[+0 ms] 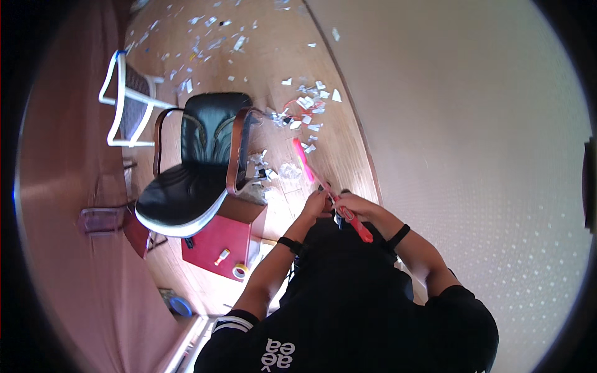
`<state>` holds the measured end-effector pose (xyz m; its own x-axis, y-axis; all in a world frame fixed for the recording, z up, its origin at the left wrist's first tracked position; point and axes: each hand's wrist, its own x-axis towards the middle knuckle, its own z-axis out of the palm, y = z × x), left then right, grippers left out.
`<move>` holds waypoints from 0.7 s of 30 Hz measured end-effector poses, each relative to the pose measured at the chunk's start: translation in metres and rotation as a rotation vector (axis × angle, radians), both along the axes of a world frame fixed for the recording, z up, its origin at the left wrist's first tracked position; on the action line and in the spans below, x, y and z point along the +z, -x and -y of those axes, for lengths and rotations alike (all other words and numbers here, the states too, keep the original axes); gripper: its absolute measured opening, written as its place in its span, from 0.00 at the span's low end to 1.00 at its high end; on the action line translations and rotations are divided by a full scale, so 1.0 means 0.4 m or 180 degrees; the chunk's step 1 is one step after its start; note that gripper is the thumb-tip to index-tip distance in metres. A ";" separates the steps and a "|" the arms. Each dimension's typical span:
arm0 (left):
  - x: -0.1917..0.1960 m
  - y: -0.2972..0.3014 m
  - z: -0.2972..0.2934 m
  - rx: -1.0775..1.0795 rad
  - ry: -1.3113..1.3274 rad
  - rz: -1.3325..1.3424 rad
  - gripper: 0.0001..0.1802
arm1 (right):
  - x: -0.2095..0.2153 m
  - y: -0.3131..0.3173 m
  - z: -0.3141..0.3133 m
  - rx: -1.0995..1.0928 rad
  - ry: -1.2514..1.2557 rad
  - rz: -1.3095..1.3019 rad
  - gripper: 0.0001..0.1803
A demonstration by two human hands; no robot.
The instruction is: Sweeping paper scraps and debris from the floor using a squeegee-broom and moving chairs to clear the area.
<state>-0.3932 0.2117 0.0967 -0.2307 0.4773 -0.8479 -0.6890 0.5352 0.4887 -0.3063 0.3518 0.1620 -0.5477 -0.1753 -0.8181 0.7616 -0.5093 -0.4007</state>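
Note:
A broom (354, 221) with a red handle and a bright pink head slants in front of my body. Its pink head reaches down toward scraps on the floor, while the thick red end of the handle points back at my stomach. My right hand (353, 204) is closed around the handle. My left hand (316, 204) is closed on it just to the left, its fingertips partly hidden. White paper scraps (306, 102) and a clump of clear plastic (289, 171) lie near the broom head.
A black padded armchair (199, 161) with wooden arms stands to the left. Beneath its front is a red box (217, 242) carrying a tape roll (240, 271). A white-framed chair (134, 102) is farther off. The wall (460, 143) runs along my right; scraps litter the far floor.

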 end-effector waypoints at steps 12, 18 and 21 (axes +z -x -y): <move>-0.265 -0.100 0.208 0.2698 0.0531 0.1310 0.13 | -0.113 0.150 0.138 0.2148 0.0828 0.0426 0.09; -0.267 -0.045 0.247 0.3617 0.0964 0.0882 0.18 | 0.001 0.269 0.187 0.2267 0.0948 0.0411 0.13; -0.273 -0.030 0.211 0.3582 0.0615 0.1034 0.19 | -0.003 0.286 0.149 0.2162 0.1016 0.0635 0.15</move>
<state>-0.3810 0.1274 -0.0125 -0.1994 0.0014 -0.9799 -0.8960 -0.4051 0.1818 -0.4207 0.2923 0.1607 -0.0835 -0.6636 -0.7434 0.9904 0.0274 -0.1356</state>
